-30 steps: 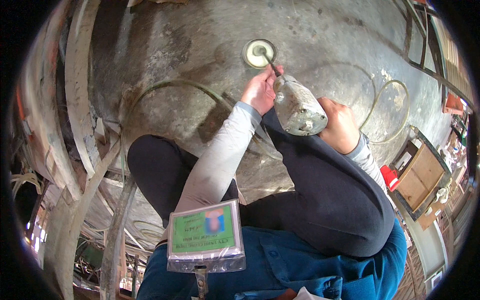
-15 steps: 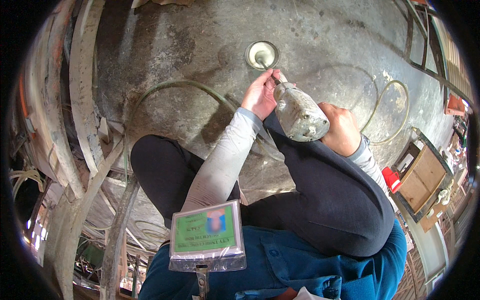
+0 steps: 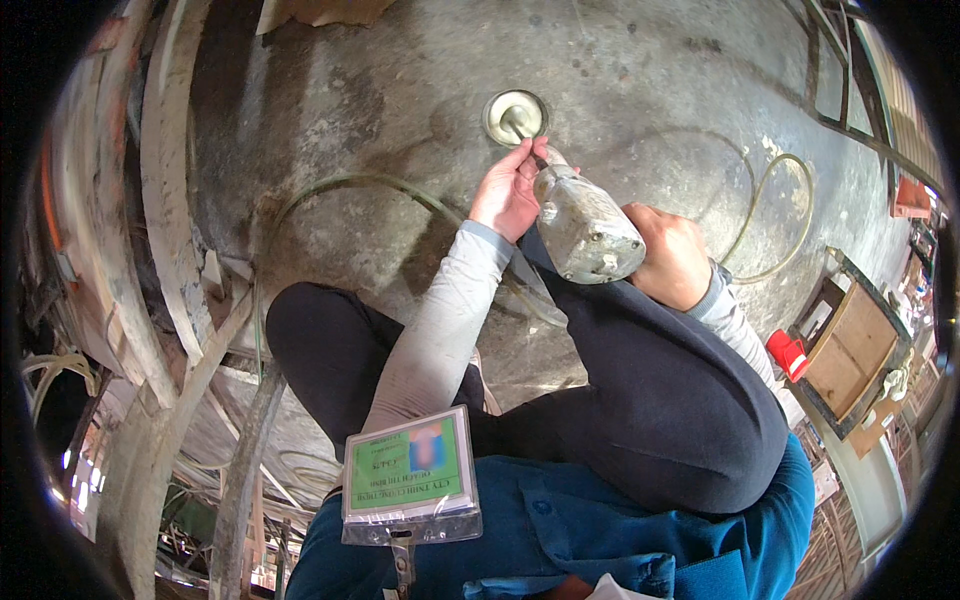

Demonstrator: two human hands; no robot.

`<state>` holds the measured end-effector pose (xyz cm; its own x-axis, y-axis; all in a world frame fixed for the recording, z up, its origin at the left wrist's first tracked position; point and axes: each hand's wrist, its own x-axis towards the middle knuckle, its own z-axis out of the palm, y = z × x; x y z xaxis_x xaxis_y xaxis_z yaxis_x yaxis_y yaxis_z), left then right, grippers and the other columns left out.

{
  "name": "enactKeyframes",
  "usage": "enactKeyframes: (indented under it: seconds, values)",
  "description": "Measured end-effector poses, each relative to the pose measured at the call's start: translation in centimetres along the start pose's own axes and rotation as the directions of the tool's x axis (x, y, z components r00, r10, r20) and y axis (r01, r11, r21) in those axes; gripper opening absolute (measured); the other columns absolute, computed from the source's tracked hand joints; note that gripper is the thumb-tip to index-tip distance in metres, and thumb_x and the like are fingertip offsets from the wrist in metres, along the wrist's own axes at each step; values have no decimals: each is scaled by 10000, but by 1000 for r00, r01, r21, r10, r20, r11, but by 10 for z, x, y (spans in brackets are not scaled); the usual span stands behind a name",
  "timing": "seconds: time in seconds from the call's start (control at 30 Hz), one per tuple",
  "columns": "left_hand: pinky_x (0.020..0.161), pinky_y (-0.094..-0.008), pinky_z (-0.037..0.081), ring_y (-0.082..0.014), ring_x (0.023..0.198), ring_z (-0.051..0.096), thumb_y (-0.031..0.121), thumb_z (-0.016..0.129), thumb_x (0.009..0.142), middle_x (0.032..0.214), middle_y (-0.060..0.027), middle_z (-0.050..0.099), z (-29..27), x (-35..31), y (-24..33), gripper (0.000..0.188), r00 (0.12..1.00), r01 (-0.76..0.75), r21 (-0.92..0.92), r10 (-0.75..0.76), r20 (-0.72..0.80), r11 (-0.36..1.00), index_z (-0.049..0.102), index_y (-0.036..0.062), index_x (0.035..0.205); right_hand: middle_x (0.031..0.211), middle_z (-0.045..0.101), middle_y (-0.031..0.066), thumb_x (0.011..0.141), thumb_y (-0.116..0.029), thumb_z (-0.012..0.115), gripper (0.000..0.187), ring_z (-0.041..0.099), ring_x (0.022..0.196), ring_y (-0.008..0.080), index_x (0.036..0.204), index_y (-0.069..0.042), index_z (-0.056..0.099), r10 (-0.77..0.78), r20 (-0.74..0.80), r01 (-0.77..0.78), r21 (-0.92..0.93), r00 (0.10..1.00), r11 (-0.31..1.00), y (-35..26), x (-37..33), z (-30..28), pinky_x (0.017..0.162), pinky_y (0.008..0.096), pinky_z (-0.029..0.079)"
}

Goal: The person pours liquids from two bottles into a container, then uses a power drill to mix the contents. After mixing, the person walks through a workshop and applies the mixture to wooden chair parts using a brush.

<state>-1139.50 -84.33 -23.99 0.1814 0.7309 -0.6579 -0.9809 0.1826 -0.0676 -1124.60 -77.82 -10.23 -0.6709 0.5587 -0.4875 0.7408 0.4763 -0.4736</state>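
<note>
My right hand [image 3: 672,258] is wrapped round the grip of a scuffed, pale metal power drill [image 3: 588,228], probably air-driven, whose rounded back end faces me. Ahead of its nose, the fingers of my left hand [image 3: 508,195] close around the thin shaft [image 3: 520,134]. That shaft slants down into a small round can [image 3: 488,124] on the concrete floor. Whitish liquid [image 3: 516,104] fills the can, and the shaft's tip is hidden in it. The drill's trigger is hidden from sight.
A pale hose [image 3: 340,182] curves over the floor on the left, and a hose loop [image 3: 808,215] lies at right. Wooden beams [image 3: 168,200] stand along the left. At right are a framed wooden panel [image 3: 855,345] and a red cup-like thing [image 3: 788,354].
My hands and the drill have shifted slightly left in the picture, and the can appears slightly left and lower. Both grips stay the same, with the shaft still in the can.
</note>
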Motion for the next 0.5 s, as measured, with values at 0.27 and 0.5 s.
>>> enactKeyframes:
  seconds: [0.27, 0.5]
  values:
    - [883, -488, 400, -365, 988, 528, 295, 434, 888, 855, 14, 564, -15, 19, -1, 357, 992, 49, 8, -49, 118, 999, 433, 41, 1139, 753, 591, 145, 653, -193, 595, 249, 584, 709, 318, 839, -35, 547, 34, -33, -35, -29, 999, 999, 1, 1, 1, 624, 387, 461]
    - [811, -285, 396, -100, 830, 533, 249, 469, 882, 811, 13, 572, -16, 23, -11, 270, 997, 51, 8, -51, 58, 999, 532, 27, 1021, 760, 590, 156, 642, -182, 596, 258, 582, 718, 325, 842, -27, 548, 30, -21, -30, -10, 999, 999, 9, -3, -1, 637, 387, 459]
